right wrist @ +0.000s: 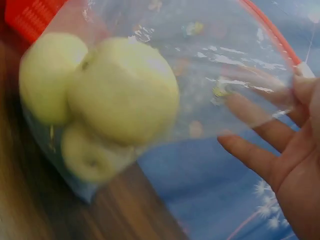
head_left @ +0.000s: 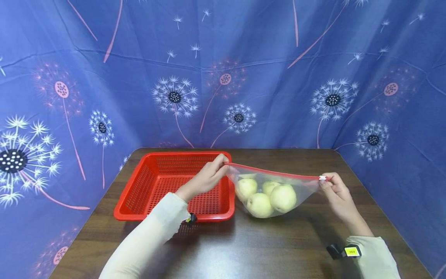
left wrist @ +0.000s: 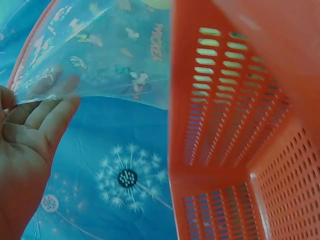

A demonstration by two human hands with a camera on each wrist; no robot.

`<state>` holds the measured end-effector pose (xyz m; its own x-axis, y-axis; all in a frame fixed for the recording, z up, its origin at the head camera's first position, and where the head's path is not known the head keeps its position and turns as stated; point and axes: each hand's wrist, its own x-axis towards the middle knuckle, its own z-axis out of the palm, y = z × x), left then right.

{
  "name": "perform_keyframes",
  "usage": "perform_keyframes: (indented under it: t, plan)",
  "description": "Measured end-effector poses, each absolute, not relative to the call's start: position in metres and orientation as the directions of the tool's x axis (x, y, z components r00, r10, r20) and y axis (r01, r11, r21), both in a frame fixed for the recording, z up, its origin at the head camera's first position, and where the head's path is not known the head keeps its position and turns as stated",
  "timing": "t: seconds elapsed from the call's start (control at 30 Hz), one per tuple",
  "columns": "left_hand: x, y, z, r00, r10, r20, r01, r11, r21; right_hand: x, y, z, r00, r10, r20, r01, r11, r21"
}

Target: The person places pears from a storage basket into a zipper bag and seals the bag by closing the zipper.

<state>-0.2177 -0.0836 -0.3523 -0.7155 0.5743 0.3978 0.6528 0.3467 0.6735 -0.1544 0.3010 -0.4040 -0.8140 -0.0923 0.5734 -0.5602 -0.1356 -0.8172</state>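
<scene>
A clear slider zip bag [head_left: 306, 187] with a red zip strip hangs between the two hands, its zip line looking closed along the top. Inside lie several pale yellow-green apples [head_left: 283, 198], bunched at the bottom; three show in the right wrist view [right wrist: 125, 92]. The left hand [head_left: 205, 176] pinches the bag's left top corner, above the right rim of the red basket. In the left wrist view, the other fingers [left wrist: 60, 117] lie behind the film. The right hand [head_left: 339, 195] pinches the right top corner at the white slider [head_left: 323, 178].
A red perforated plastic basket [head_left: 120, 209] stands on the left of the brown wooden table [head_left: 265, 248], with nothing seen inside. Blue dandelion-print cloth [head_left: 278, 77] hangs behind and at both sides.
</scene>
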Motion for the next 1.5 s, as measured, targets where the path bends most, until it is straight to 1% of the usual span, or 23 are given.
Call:
perform_keyframes:
  t: [0.1,0.2,0.27,0.33,0.43,0.5,0.63,0.77,0.9,1.03,1.17,1.27,1.37,1.5]
  plan:
    - [-0.216,-0.079,-0.345,-0.737,0.577,0.352,0.593,0.302,0.747,-0.154,0.299,-0.399,-0.819,-0.027,0.573,-0.55,-0.244,-0.799]
    - [-0.214,-0.076,-0.338,-0.768,0.58,0.271,0.471,0.227,0.852,-0.153,0.298,-0.391,-0.829,-0.007,0.56,-0.535,-0.286,-0.795]
    - [-0.214,-0.077,-0.336,-0.779,0.593,0.202,0.367,0.17,0.915,-0.154,0.299,-0.386,-0.838,-0.038,0.545,-0.51,-0.3,-0.806]
    - [-0.217,-0.078,-0.336,-0.783,0.609,0.128,0.247,0.115,0.962,-0.156,0.3,-0.384,-0.849,-0.1,0.519,-0.469,-0.308,-0.827]
    - [-0.225,-0.081,-0.34,-0.768,0.639,0.039,0.1,0.06,0.993,-0.163,0.301,-0.382,-0.871,-0.192,0.452,-0.386,-0.301,-0.872]
    - [-0.233,-0.083,-0.342,-0.764,0.645,0.0,0.04,0.048,0.998,-0.171,0.302,-0.382,-0.888,-0.228,0.398,-0.329,-0.288,-0.899]
    - [-0.251,-0.084,-0.343,-0.777,0.628,-0.037,-0.001,0.058,0.998,-0.19,0.302,-0.381,-0.933,-0.217,0.286,-0.232,-0.242,-0.942]
    - [-0.267,-0.08,-0.344,-0.829,0.551,-0.093,-0.044,0.101,0.994,-0.212,0.3,-0.381,-0.971,-0.177,0.161,-0.125,-0.197,-0.972]
    - [-0.281,-0.076,-0.35,-0.874,0.468,-0.131,-0.088,0.114,0.99,-0.232,0.3,-0.383,-0.986,-0.159,0.05,-0.025,-0.155,-0.988]
    - [-0.293,-0.07,-0.359,-0.902,0.402,-0.157,-0.117,0.122,0.986,-0.248,0.301,-0.389,-0.99,-0.136,-0.027,0.041,-0.097,-0.994]
    - [-0.303,-0.066,-0.37,-0.916,0.342,-0.209,-0.166,0.15,0.975,-0.261,0.299,-0.401,-0.99,-0.107,-0.089,0.093,-0.035,-0.995]
    - [-0.306,-0.065,-0.377,-0.917,0.323,-0.234,-0.191,0.16,0.969,-0.265,0.297,-0.41,-0.989,-0.082,-0.123,0.124,-0.006,-0.992]
    - [-0.307,-0.064,-0.381,-0.921,0.31,-0.235,-0.19,0.168,0.967,-0.267,0.295,-0.416,-0.988,-0.065,-0.141,0.142,-0.021,-0.99]
    - [-0.307,-0.064,-0.384,-0.932,0.288,-0.22,-0.174,0.179,0.968,-0.269,0.293,-0.419,-0.987,-0.077,-0.139,0.144,-0.055,-0.988]
